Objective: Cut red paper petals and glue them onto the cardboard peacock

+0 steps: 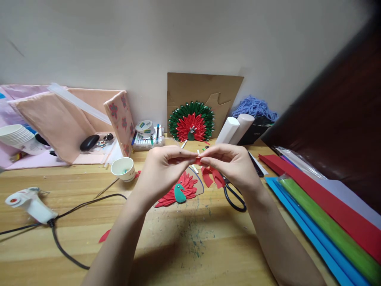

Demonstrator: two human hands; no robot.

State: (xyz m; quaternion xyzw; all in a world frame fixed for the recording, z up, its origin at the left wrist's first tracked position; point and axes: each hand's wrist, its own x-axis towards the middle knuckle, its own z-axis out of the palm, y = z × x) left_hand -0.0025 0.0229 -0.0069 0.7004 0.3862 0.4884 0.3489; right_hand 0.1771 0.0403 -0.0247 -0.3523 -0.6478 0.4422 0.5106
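My left hand (166,167) and my right hand (228,163) meet above the table, fingertips pinched together on a small red foam piece (197,160). Most of that piece is hidden by my fingers. Below them lies a peacock craft (190,186) with layered red feathers and a green body (179,193) on a cardboard base. Beside my right hand are several cut red pieces (207,177) and black-handled scissors (235,198), partly covered. A white paper cup (123,169) stands left of my left hand.
A white glue gun (31,203) with a black cord lies at left. Behind stand a finished green-and-red peacock (191,121), markers (149,139) and white rolls (228,130). Coloured sheets (324,222) are stacked at right. A loose red petal (104,236) lies near my left forearm.
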